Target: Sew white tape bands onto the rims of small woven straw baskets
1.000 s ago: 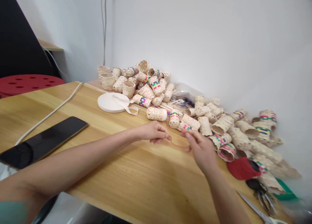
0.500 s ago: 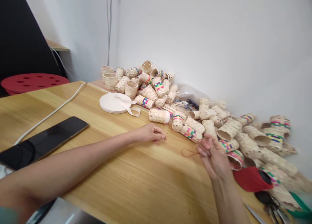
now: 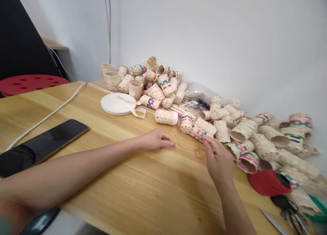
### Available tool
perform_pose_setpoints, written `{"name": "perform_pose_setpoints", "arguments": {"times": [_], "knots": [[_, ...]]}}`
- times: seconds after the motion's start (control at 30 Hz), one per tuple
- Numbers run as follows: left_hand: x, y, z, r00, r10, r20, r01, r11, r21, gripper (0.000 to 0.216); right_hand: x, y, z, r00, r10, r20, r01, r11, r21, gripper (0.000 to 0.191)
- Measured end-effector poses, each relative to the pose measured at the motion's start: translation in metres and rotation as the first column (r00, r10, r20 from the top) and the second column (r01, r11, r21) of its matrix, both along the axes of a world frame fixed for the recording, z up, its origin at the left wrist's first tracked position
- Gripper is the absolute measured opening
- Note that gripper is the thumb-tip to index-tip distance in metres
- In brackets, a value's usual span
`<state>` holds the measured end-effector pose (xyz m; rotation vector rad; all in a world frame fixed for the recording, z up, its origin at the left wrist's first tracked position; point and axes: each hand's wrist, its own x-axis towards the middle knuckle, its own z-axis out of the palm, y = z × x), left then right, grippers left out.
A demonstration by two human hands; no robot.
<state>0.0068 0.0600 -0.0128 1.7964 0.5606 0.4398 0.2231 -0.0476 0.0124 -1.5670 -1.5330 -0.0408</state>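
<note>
My left hand (image 3: 155,140) rests on the wooden table (image 3: 143,190), its fingers pinched on one end of a thin red thread (image 3: 187,148). The thread runs right along the tabletop to a small loop under my right hand (image 3: 217,158), whose fingers are closed on the other end. Just beyond both hands lies a pile of small woven baskets (image 3: 204,122), some with coloured bands.
A roll of white ribbon (image 3: 116,104) lies near the far pile. A dark phone (image 3: 55,137) and a white cable (image 3: 48,114) are at the left. A red spool (image 3: 268,182), keys and scissors (image 3: 276,223) sit at the right. A red stool (image 3: 28,83) stands behind the table.
My right hand moved right with the thread, then came back down to the table, and the thread now lies stretched between both hands. My left hand hardly moved.
</note>
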Motion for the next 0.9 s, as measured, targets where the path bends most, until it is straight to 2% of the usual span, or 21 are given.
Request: {"name": "perform_pose_setpoints", "arguments": {"times": [0.1,0.2,0.33,0.4,0.5,0.67,0.77,0.9], "knots": [[0.001,-0.004,0.001,0.999,-0.037,0.024,0.037,0.999,0.012,0.037,-0.016,0.002,-0.008,0.95,0.099,-0.296,-0.146,0.979,-0.143,0.028],[0.0,-0.008,0.004,0.997,-0.067,0.038,0.067,0.998,0.003,0.036,-0.027,0.006,-0.022,0.885,0.123,-0.449,-0.257,0.933,-0.251,0.033],[-0.003,-0.011,0.011,0.99,-0.096,0.104,0.1,0.994,-0.037,0.034,-0.035,0.009,-0.034,0.751,0.16,-0.64,-0.433,0.851,-0.295,0.038],[-0.005,-0.01,0.014,0.986,-0.068,0.154,0.082,0.993,-0.087,0.035,-0.037,0.009,-0.034,0.689,0.166,-0.706,-0.496,0.817,-0.292,0.039],[-0.006,-0.006,0.016,0.972,0.034,0.234,0.002,0.989,-0.151,0.033,-0.037,0.006,-0.029,0.63,0.166,-0.759,-0.539,0.797,-0.273,0.038],[-0.007,0.003,0.015,0.946,0.172,0.276,-0.109,0.967,-0.229,0.032,-0.036,0.004,-0.023,0.594,0.151,-0.79,-0.543,0.8,-0.255,0.035],[-0.008,0.003,0.016,0.945,0.151,0.292,-0.072,0.962,-0.263,0.032,-0.036,0.005,-0.022,0.583,0.14,-0.8,-0.522,0.819,-0.237,0.035],[-0.008,-0.006,0.02,0.951,0.023,0.309,0.069,0.957,-0.282,0.029,-0.042,0.003,-0.019,0.584,0.143,-0.799,-0.503,0.837,-0.217,0.046]]}}
